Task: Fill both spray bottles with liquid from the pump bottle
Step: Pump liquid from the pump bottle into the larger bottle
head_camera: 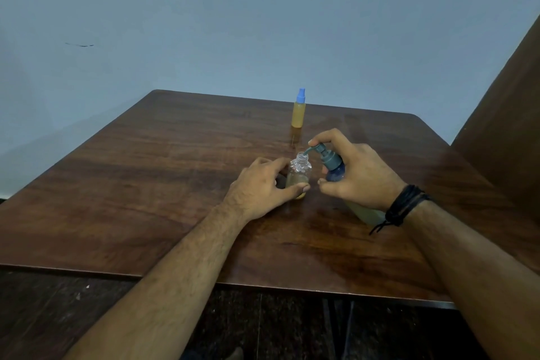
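open bottle: your landmark. Clear spray bottle (299, 175), cap off, standing upright on the tabletop (146, 184), long axis vertical, mouth facing up. Amber liquid fills the lower part; the shoulder and neck look empty, so I judge it partly filled.
left hand: your left hand (263, 187) sits left of the open bottle, thumb and fingers curled round its lower body, steadying it.
pump bottle: pump bottle (333, 166) is just right of the open bottle, tilted, long axis leaning from low by your right wrist up toward the open bottle. Its lower body shows below your hand, base hidden.
spout: points left, tip right over the open bottle's mouth; can't tell if it touches the rim.
right hand: your right hand (355, 172) is wrapped round the pump bottle's neck, index finger curled over the pump head, thumb low on the front.
key relation: spout tip above mouth, the two bottles near each other but apart. The next press depends on that line holding; if the tilted bottle shifts, liquid could miss the neck.
capped bottle: second spray bottle (298, 109) with blue cap, upright, well beyond the open bottle toward the far tabletop edge, amber nearly to the top. Looks done.
step: filling the second of two.
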